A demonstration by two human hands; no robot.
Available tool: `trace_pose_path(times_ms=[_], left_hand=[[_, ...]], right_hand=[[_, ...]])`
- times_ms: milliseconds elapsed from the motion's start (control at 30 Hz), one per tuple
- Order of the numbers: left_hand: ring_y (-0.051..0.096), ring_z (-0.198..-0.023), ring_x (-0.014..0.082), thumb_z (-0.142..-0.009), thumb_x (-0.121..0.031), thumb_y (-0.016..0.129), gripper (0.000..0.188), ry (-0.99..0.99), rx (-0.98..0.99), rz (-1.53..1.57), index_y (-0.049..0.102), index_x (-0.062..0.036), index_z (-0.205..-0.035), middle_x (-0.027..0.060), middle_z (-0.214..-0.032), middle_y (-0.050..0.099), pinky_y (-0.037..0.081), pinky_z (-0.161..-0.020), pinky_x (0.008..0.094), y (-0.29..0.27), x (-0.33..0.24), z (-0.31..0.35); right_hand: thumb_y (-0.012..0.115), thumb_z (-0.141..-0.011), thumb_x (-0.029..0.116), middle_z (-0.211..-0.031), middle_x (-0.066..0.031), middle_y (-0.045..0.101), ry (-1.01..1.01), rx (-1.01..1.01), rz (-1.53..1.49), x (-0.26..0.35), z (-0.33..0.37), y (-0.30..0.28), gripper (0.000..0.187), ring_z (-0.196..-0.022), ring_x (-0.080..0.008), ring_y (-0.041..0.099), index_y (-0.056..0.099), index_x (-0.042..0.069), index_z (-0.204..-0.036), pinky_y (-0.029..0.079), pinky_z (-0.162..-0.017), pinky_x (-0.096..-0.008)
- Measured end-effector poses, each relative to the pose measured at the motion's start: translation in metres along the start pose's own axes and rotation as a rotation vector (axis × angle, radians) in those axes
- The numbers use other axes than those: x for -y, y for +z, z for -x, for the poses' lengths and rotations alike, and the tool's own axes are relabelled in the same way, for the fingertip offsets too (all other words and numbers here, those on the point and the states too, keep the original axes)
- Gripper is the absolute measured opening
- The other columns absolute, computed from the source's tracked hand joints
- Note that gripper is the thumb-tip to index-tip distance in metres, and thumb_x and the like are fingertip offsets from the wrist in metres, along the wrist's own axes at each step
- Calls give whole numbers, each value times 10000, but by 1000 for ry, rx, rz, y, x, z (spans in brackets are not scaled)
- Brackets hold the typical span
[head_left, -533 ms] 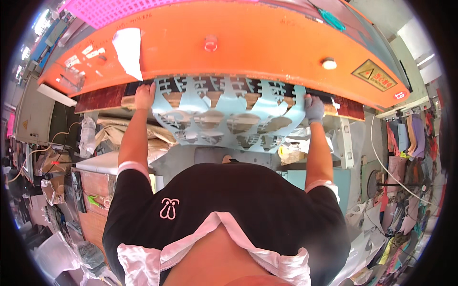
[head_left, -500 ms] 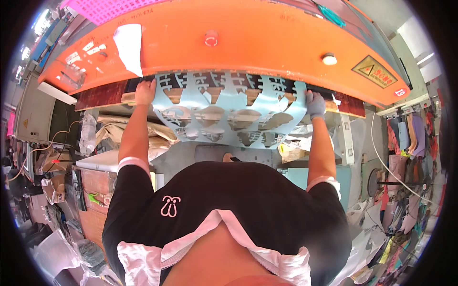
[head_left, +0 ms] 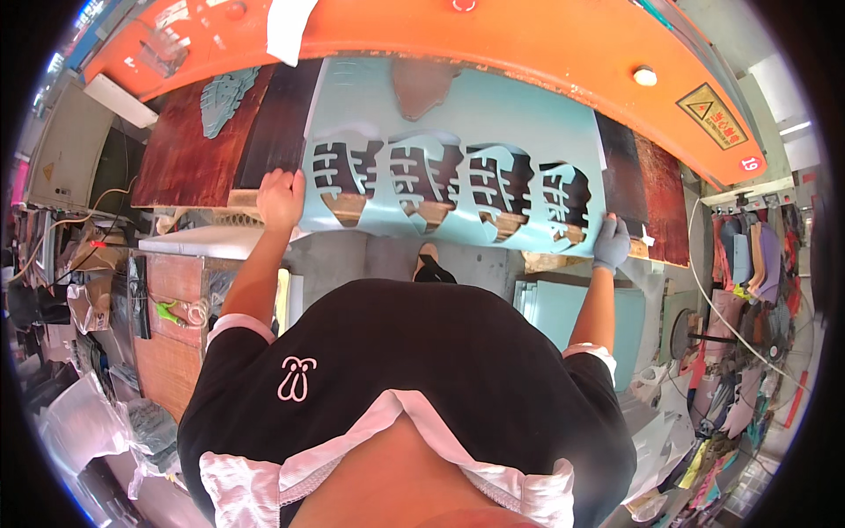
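Observation:
A light blue sheet (head_left: pixel 449 158) lies across the dark board (head_left: pixel 275 123) of an orange press. A row of cut-out openings runs along its near part, which curls down over the front edge. My left hand (head_left: pixel 282 199), bare, is closed on the sheet's left edge. On the opposite edge my right hand (head_left: pixel 611 243), in a grey glove with bare fingertips, grips the sheet's near right corner. A brownish pointed shape (head_left: pixel 422 88) shows at the sheet's far side; whether it is an opening or a piece on top, I cannot tell.
The orange press beam (head_left: pixel 537 66) spans the far side, with a white button (head_left: pixel 645 76) and a yellow warning label (head_left: pixel 711 116). Light blue cut pieces (head_left: pixel 226 101) lie on the red-brown board (head_left: pixel 189 150) at left. A wooden cabinet (head_left: pixel 172 317) stands left; coloured material (head_left: pixel 744 255) hangs right.
The sheet's several rows of cut-outs hanging over the edge have given way to one row and a mostly uncut stretch on the board. The press beam sits higher in view. Both hands still grip the sides.

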State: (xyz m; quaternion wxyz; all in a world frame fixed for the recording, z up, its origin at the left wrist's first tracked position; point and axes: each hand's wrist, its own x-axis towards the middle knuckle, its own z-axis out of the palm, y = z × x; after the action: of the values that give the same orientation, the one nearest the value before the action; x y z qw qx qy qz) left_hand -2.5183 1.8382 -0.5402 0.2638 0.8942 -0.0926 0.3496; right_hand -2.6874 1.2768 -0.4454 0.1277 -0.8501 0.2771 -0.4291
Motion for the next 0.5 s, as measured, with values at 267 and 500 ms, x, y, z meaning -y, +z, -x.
trace_pose_path(times_ms=[267, 500], left_hand=[[474, -635, 316, -803, -149, 598, 292, 28, 33, 87, 456, -59, -563, 102, -651, 464, 379, -552, 432, -89, -16, 128], [473, -647, 315, -806, -140, 593, 293, 16, 175, 173, 434, -58, -574, 106, -654, 453, 367, -571, 441, -134, -7, 173]], right_hand=[[527, -859, 361, -619, -131, 592, 48, 9, 134, -32, 100, -95, 338, -562, -247, 565, 658, 56, -796, 418, -546, -380], [519, -861, 328, -927, -195, 625, 102, 122, 207, -26, 143, -143, 376, -878, -336, 599, 624, 1, -1014, 461, -784, -393]])
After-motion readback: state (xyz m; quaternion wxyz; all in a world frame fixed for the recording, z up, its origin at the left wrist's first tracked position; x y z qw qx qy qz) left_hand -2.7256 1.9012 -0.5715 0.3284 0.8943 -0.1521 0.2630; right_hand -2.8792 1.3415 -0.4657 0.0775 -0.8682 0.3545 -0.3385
